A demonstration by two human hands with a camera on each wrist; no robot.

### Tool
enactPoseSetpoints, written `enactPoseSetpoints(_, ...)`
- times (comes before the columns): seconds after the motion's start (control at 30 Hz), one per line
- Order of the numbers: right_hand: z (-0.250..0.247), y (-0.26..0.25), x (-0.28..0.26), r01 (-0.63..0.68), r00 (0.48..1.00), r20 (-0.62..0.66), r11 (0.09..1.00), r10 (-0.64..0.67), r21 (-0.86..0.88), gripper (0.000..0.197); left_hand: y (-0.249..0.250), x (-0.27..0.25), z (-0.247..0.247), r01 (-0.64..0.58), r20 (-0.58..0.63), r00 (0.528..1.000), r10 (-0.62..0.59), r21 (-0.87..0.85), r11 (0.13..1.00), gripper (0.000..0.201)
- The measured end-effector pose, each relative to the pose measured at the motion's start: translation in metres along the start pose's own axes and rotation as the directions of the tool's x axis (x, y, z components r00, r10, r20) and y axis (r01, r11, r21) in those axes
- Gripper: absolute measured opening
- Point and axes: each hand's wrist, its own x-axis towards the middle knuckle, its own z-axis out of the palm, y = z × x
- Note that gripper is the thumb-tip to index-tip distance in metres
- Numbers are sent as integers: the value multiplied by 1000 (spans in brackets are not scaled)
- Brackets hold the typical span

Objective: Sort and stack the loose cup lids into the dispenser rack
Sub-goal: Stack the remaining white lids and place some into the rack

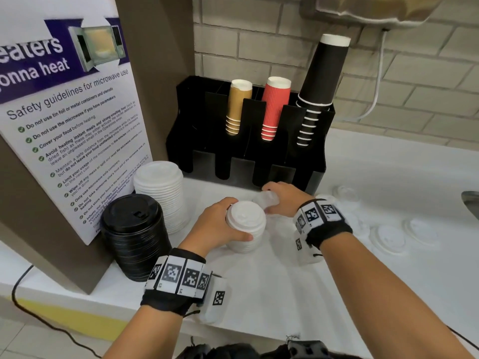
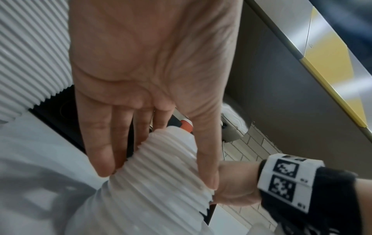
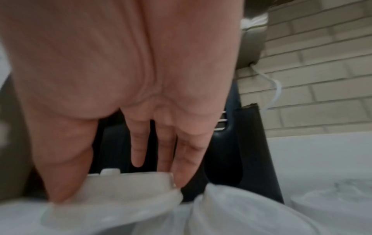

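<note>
Matt white plastic lids [image 1: 245,216]; glossy black plastic rack [image 1: 259,151]; ribbed red paper cups [image 1: 274,107]; smooth white tabletop [image 1: 388,177].

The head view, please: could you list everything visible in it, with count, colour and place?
Dispenser rack: one, black, against the brick wall.
Cup stacks: three in the rack, tan, red, black.
Black lid stack: one, counter, near left.
Tall white lid stack: one, behind the black one.
Small white lid stack: one, centre, held.
Loose lids: several, white, counter right.
Poster: one, white and purple, left.
Left hand: grips the small stack.
Right hand: holds a single white lid.
</note>
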Motion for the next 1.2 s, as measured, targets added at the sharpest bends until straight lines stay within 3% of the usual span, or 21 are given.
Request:
enactPoseSetpoints(0.1,-15,7,-15,6,990,-136,971,28,240,61,-1,1,1,-1,4,1000,1,-12,1000,72)
enactPoseSetpoints(0.2,-15,1,-40,105,971,-236,828,34,551,48,-2,1,1,4,-3,1000,-4,-33,999,69)
enactPoseSetpoints(0.27,-6,-7,-55,173,958,-287,768,14,616,38,-3,1,1,7,-4,1000,-7,-36,999,69)
enactPoseSetpoints(0.43,20,-22,-71,289,930,-362,739,-65,608,37,-4,-1,2,12,-6,1000,-12,-39,999,68)
enactPoseSetpoints(0.93,30,-49,-68,276,934,-335,851,-127,447,36,-3,-5,4,31,-31,999,-33,-61,998,66)
enactPoseSetpoints(1.2,31,-47,-68,272,940,-317,843,-129,465,44,-5,-1,3,28,-25,999,-29,-50,998,68)
